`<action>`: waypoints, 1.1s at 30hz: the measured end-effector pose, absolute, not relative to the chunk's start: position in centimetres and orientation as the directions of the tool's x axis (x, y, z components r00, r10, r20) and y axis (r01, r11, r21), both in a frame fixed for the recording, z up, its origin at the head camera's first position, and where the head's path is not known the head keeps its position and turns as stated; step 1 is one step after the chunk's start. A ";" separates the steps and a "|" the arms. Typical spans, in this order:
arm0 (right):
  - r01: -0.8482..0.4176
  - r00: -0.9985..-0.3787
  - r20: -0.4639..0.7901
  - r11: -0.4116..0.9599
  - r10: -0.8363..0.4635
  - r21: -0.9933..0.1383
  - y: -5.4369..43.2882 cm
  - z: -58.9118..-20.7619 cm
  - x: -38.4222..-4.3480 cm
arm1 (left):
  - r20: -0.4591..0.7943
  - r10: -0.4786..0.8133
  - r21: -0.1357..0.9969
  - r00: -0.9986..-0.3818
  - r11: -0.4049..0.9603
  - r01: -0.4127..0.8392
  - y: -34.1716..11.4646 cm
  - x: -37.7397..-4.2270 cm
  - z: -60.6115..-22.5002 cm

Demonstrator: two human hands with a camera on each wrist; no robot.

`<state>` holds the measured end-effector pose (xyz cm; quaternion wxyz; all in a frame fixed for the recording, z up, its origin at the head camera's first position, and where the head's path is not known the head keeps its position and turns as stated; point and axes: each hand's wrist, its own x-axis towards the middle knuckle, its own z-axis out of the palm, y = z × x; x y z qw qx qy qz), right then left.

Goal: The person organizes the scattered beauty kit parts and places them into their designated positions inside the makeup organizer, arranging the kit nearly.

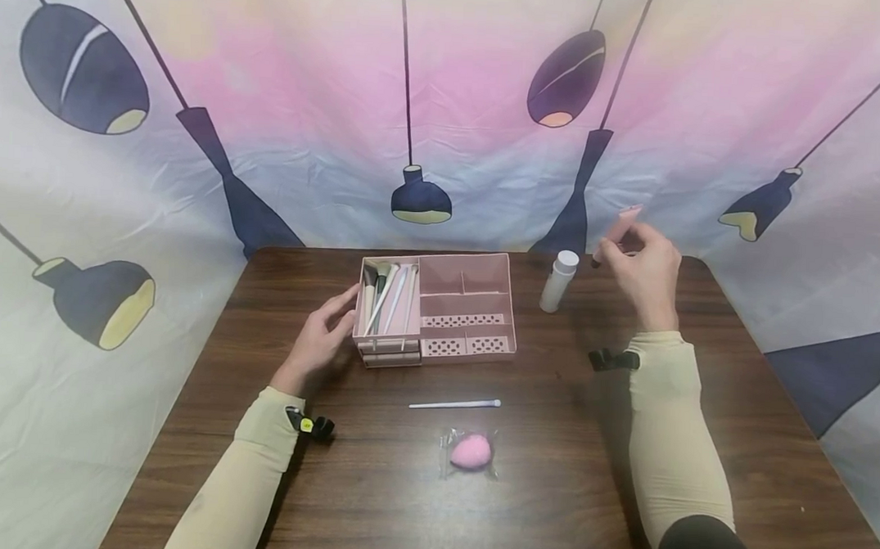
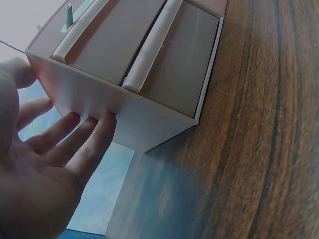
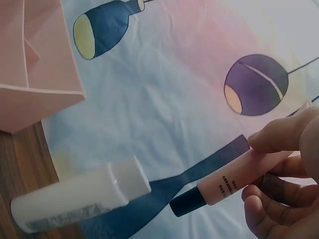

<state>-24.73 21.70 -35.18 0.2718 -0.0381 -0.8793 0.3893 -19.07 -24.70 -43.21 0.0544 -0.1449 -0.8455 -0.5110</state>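
Note:
Between thumb and fingers, my right hand (image 1: 648, 271) pinches a pink squeeze tube (image 3: 239, 174) with a dark cap, raised near the table's back edge. Just left of it a white bottle (image 1: 560, 281) with a white cap stands upright. My left hand (image 2: 55, 149) touches the side wall of a pink desktop organizer (image 1: 469, 274) with its fingertips, the fingers fairly straight. Several makeup brushes (image 1: 389, 293) lean in the organizer's left compartment, above two small drawers (image 2: 174, 59). The visible compartments on its right hold nothing.
In front of the organizer, a thin white brush (image 1: 455, 404) lies on the dark wooden table (image 1: 548, 492). Nearer me is a pink makeup sponge (image 1: 471, 452) in clear wrapping. A printed cloth (image 1: 330, 98) with lamp pictures hangs behind the table.

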 end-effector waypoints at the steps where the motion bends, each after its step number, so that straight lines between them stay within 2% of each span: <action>1: -0.150 -0.848 0.452 0.691 0.278 -0.707 21.5 -35.1 -24.8 | 0.241 0.189 0.848 -0.952 0.436 0.301 -24.7 -19.0 -43.2; 10: -0.210 -0.841 0.479 0.664 0.252 -0.718 19.5 -35.0 -25.2 | 0.253 0.194 0.841 -0.948 0.440 0.315 -24.7 -19.1 -43.2; 19: -0.242 -0.870 0.447 0.610 0.207 -0.754 16.5 -34.6 -25.7 | 0.241 0.190 0.850 -0.952 0.431 0.301 -24.7 -18.9 -43.1; 33: -0.307 -0.895 0.442 0.630 0.063 -0.713 12.3 -35.4 -26.4 | 0.245 0.193 0.842 -0.950 0.443 0.307 -24.7 -18.9 -43.1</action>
